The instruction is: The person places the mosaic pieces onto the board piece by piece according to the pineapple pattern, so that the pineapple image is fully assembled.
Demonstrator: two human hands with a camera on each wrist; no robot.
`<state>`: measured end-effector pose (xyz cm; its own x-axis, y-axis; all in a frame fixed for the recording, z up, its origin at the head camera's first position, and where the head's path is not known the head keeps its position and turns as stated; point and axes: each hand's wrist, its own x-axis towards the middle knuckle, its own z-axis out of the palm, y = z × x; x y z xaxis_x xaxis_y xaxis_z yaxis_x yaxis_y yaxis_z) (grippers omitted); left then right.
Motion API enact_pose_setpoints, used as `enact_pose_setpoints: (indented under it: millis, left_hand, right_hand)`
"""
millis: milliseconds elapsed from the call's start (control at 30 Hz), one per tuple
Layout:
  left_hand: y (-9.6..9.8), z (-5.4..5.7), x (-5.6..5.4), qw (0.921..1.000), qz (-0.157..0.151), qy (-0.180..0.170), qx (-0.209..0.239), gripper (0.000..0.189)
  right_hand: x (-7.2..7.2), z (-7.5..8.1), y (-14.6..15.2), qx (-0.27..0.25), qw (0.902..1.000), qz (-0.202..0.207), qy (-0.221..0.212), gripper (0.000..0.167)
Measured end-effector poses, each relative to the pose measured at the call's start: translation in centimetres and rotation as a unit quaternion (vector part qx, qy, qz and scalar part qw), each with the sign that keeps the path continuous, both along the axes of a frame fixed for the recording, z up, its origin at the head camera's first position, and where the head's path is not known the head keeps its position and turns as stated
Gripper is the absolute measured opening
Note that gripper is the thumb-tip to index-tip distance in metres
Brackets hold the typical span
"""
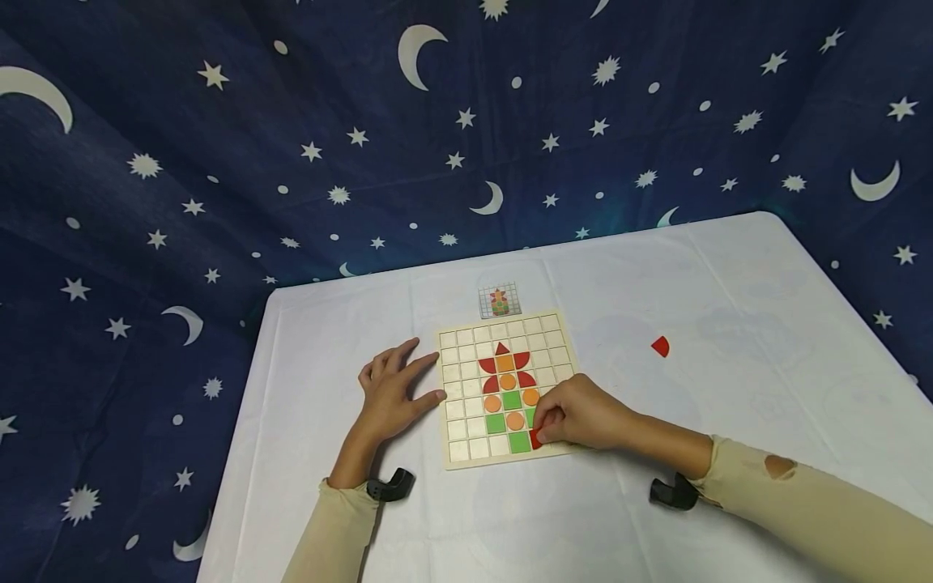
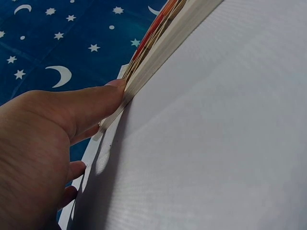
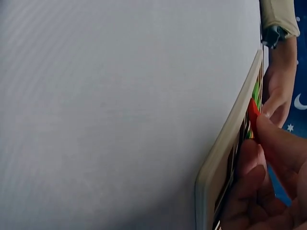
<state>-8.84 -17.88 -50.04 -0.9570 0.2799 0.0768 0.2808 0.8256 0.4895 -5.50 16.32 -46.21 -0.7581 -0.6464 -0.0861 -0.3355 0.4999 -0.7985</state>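
A pale wooden grid board (image 1: pixel 466 449) lies on the table, with red, orange and green flat pieces set in its middle cells. My right hand (image 1: pixel 589 413) pinches a red piece (image 1: pixel 535 440) between thumb and fingers at the board's near rows, beside a green square (image 1: pixel 519 442). In the right wrist view the red piece (image 3: pixel 253 114) stands tilted against the board; its full outline is hidden. My left hand (image 1: pixel 389 395) rests at the board's left side, fingers spread, and in the left wrist view the thumb (image 2: pixel 103 100) touches the board's edge.
A small pattern card (image 1: pixel 499 300) lies just beyond the board's far edge. One loose red quarter-circle piece (image 1: pixel 660 346) is on the white tablecloth (image 1: pixel 700 283) to the right. A dark blue cloth (image 1: pixel 466 73) with moons and stars hangs behind the table.
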Motion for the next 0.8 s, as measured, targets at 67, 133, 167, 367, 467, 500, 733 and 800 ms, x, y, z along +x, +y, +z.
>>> enact_pose_setpoints:
  millis: [67,133,167,367,467,500,733,800]
  left_hand:
    - [0.0,0.1,0.0,1.0,0.001,-0.001,0.0,0.066]
    - [0.1,0.1,0.0,1.0,0.001,-0.002,0.0,0.066]
    - [0.1,0.1,0.0,1.0,0.001,-0.002,0.0,0.066]
    - [0.0,0.2,0.0,1.0,0.001,-0.003,0.0,0.066]
    - [0.0,0.1,0.0,1.0,0.0,-0.001,-0.002,0.066]
    - [0.0,0.1,0.0,1.0,0.0,0.0,-0.003,0.066]
    - [0.0,0.0,0.0,1.0,-0.001,0.0,-0.002,0.066]
    - [0.0,0.0,0.0,1.0,0.0,0.0,-0.001,0.066]
  right_hand:
    - [0.2,0.1,-0.2,0.005,0.9999,-0.003,0.012,0.013]
    - [0.3,0.2,-0.4,0.014,0.9994,-0.007,0.03,0.014]
    - [0.4,0.3,-0.5,0.02,0.999,-0.009,0.04,0.014]
    - [0.6,0.1,-0.7,0.062,0.9941,-0.018,0.087,0.011]
    - [0.7,0.1,-0.8,0.069,0.9932,-0.021,0.092,0.011]
    - [0.7,0.1,-0.7,0.07,0.993,-0.022,0.093,0.011]
    - [0.4,0.3,0.1,0.063,0.993,-0.026,0.096,0.013]
    - [0.3,0.3,0.3,0.059,0.9934,-0.019,0.097,0.014]
